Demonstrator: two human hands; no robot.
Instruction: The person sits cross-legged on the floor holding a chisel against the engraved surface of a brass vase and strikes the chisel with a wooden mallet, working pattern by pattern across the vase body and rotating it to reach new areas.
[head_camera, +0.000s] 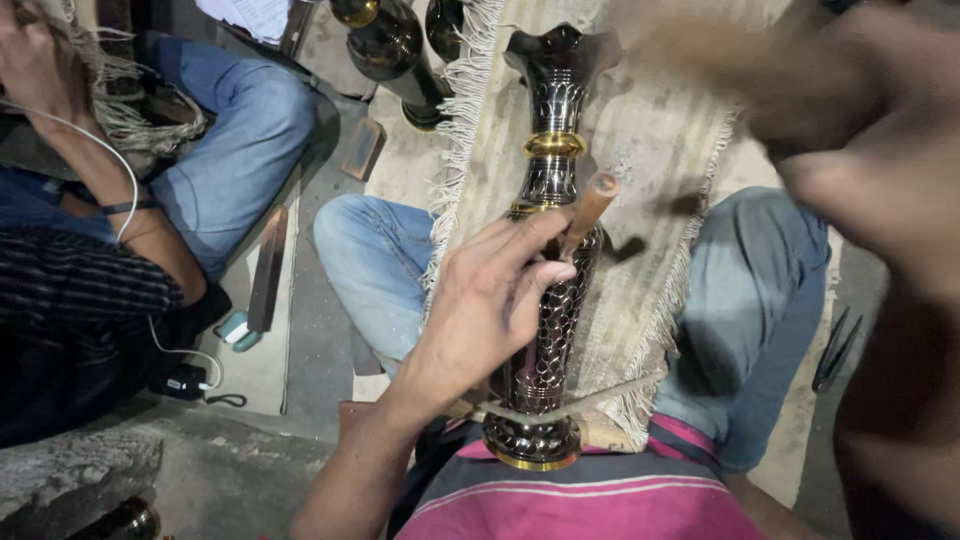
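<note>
A tall dark metal vase (548, 180) with engraved scale pattern and gold bands lies lengthwise on a fringed beige cloth (650, 150) across my lap. My left hand (490, 300) rests on the vase's body and pinches a thin wooden-handled chisel (590, 210) upright against it. My right hand (850, 130) is raised at the upper right, heavily blurred; its fingers look closed, and what it holds cannot be made out.
Another person in jeans (240, 130) sits at the left with a hand (35, 70) on fringed cloth. More dark vases (385, 45) stand at the top. A flat metal file (268, 270), a charger with cable (185, 380) and pliers (835, 350) lie on the floor.
</note>
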